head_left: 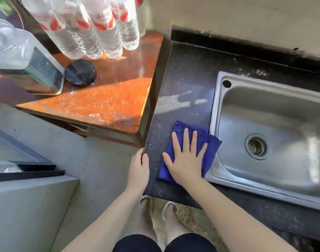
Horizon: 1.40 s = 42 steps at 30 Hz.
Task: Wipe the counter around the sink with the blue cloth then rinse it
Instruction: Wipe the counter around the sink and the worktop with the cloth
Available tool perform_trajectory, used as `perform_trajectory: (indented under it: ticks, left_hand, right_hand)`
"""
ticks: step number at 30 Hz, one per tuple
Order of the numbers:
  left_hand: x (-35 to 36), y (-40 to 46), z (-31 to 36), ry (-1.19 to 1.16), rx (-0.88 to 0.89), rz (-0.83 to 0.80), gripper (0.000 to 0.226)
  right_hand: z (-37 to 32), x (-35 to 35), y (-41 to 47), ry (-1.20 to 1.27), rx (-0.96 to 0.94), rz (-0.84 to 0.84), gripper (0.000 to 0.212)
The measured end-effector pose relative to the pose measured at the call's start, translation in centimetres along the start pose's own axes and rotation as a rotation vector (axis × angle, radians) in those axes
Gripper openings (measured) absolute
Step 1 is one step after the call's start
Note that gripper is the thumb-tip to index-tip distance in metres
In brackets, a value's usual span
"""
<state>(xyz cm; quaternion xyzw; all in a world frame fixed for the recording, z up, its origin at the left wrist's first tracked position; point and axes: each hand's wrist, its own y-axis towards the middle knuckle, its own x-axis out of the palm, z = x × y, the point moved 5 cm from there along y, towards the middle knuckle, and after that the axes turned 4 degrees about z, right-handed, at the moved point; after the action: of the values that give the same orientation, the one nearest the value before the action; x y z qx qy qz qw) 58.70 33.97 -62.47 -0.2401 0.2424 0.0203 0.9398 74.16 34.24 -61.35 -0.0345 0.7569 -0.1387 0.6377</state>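
Our right hand [187,159] lies flat with fingers spread wide, pressing the blue cloth [208,142] onto the dark speckled tabletop [186,73] near its front left corner. The cloth's right edge laps over the left rim of the steel sink [275,124]. Our left hand [139,169] curls around the tabletop's left edge, gripping it. Beside that edge stands an orange wooden table [110,99] carrying shrink-wrapped water bottles [93,28].
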Motion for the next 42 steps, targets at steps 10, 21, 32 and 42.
perform_trajectory:
  ticks: [10,21,32,42]
  left_hand:
    - [0.2,-0.1,-0.5,-0.008,-0.042,0.143,0.038]
    - [-0.4,0.3,-1.6,-0.929,-0.505,-0.064,0.057]
    - [-0.8,0.4,-3.2,-0.822,-0.466,-0.041,0.065]
    - [-1.6,-0.3,-3.6,-1.126,-0.515,0.052,0.064]
  right_hand:
    - [3.7,-4.9,20.1,-0.054,-0.172,0.106,0.056]
    - [-3.9,2.3,-5.2,-0.091,-0.640,0.110,0.057]
    - [2.1,-5.0,21.4,-0.097,-0.308,0.050,0.054]
    - [-4.5,3.5,-7.6,-0.165,-0.822,0.136,0.057]
